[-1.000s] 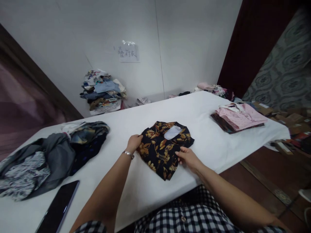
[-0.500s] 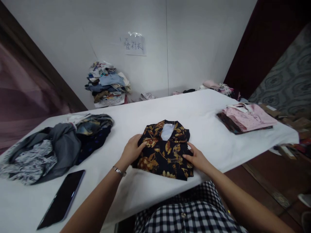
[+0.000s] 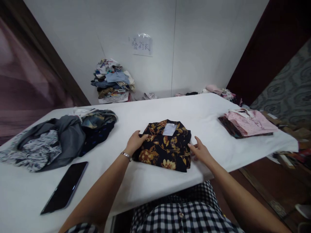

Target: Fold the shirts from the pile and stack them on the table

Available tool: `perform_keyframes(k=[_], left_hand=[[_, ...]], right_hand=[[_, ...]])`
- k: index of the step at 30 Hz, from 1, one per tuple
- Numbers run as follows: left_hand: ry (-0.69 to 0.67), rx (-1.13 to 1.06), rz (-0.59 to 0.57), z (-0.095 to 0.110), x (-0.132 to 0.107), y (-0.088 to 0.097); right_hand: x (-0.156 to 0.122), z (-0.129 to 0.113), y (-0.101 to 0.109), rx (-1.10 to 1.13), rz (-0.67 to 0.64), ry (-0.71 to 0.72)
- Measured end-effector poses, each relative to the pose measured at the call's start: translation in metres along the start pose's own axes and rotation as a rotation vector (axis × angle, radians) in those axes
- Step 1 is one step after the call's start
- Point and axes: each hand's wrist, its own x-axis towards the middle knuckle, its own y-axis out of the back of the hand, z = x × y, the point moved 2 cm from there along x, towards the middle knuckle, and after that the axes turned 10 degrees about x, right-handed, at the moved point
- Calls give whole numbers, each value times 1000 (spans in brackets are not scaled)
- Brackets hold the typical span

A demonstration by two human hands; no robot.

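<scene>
A folded dark shirt (image 3: pixel 160 150) with gold and brown flowers lies flat on the white-covered table, its collar away from me and a pale label inside the neck. My left hand (image 3: pixel 136 142), with a metal band on the wrist, rests at the shirt's left edge. Its thumb lies over the fabric, apart from the other fingers, which are partly hidden. At the right edge is my right hand (image 3: pixel 200 152), fingers spread, the thumb close to the cloth; I cannot tell whether it touches.
A phone (image 3: pixel 65 187) and a loose heap of clothes (image 3: pixel 70 139) lie at left. Folded garments (image 3: pixel 250 123), pink on top, sit at the table's right end. Stacked clothes (image 3: pixel 113 81) stand by the wall, below a paper sign (image 3: pixel 142 45).
The right hand's fingers have come off the shirt's top and spread at its right side. The left hand stays at the left edge. The view has shifted slightly; the shirt remains folded.
</scene>
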Motion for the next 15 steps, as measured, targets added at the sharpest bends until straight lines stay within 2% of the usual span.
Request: perform_keyframes(k=[2,4,6,8,10,13,14,15], left_hand=[[57,-105,-78,3,1,-1],[72,-288,-221,14,2,-4],[32,-496,-390,29,1,-9],[-12,-609,-479,42,1,-10],[-11,-583,-429,48,3,-6],[78,-440,-268,43,7,6],[98,-422,-255,41,7,9],[104,-439,-291,39,7,11]], right_hand=[[0,-5,0,45,-14,-27],[0,-11,-6,32,-14,5],[1,-13,-17,20,-25,74],[2,-10,-26,51,-32,146],[2,-3,-30,107,-33,179],[3,6,-26,179,-30,112],[4,7,-23,195,-22,78],[5,7,-20,208,-8,53]])
